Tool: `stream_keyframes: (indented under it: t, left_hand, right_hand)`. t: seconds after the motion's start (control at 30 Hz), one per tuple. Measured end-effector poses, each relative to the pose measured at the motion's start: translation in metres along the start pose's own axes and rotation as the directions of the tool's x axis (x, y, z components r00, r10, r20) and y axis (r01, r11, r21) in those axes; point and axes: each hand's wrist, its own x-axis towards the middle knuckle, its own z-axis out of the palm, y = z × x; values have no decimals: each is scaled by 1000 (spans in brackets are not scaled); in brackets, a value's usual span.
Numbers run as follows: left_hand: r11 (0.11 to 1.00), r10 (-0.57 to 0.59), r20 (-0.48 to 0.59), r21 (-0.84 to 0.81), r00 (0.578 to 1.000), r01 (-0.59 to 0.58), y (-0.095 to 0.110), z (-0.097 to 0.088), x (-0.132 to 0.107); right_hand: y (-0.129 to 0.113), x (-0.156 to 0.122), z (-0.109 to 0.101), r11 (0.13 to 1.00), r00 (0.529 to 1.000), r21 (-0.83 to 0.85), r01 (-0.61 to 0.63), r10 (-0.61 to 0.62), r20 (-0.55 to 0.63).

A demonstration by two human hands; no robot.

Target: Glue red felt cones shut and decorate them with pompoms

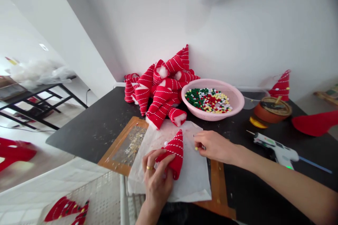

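My left hand [158, 177], with a ring on one finger, is closed on a red cone hat [176, 152] with white dashed stripes. The hat lies point away from me on a white paper sheet [194, 179], and a small white pompom [166, 143] sits at its left edge. To the right of the hat, apart from it, my right hand [212, 146] pinches a tiny yellow pompom [196, 148] just above the sheet. Behind the sheet, more stuffed red striped cones [161, 100] are heaped against the wall.
A pink basket [239, 102] holds green, white, red and yellow pompoms. On the right are a white glue gun [277, 147], a brown pot [271, 112], a decorated cone hat [281, 87] and red fabric [314, 123]. A wooden-framed board [107, 160] lies under the paper; finished-looking hats [63, 209] lie lower left.
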Motion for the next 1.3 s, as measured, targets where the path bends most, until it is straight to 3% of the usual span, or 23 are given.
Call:
stream_keyframes:
  t: [0.2, 0.4, 0.53, 0.67, 0.87, 1.03, 1.3]
  left_hand:
    - [1000, -8, -4, -7, 1000, 8, 0, -2, -2]
    - [1000, -8, -34, -27, 999, 7, -1, -2, -3]
    - [999, -22, -31, -38, 999, 20, 0, -3, -5]
    - [998, -32, -35, -51, 999, 30, 0, -3, -5]
    - [998, -42, -43, -51, 998, 40, 0, -2, -4]
    - [997, -42, -43, -73, 998, 39, 0, -2, -6]
    - [994, -54, -48, -96, 997, 50, 1, 0, -4]
  right_hand:
    - [-5, -8, 19, 899, 992, -419, 123, -115, 45]
    - [-19, -14, 26, 840, 989, -527, 130, -144, 15]
    - [-14, -12, 27, 886, 997, -461, 45, -70, -38]
    - [-11, -9, 23, 960, 995, -276, -35, 8, -97]
    - [-30, 1, 5, 999, 967, 22, -39, 43, -250]
    - [-42, 12, 1, 997, 958, 48, 55, -39, -283]
    - [-46, 23, 7, 997, 979, 41, 70, -61, -194]
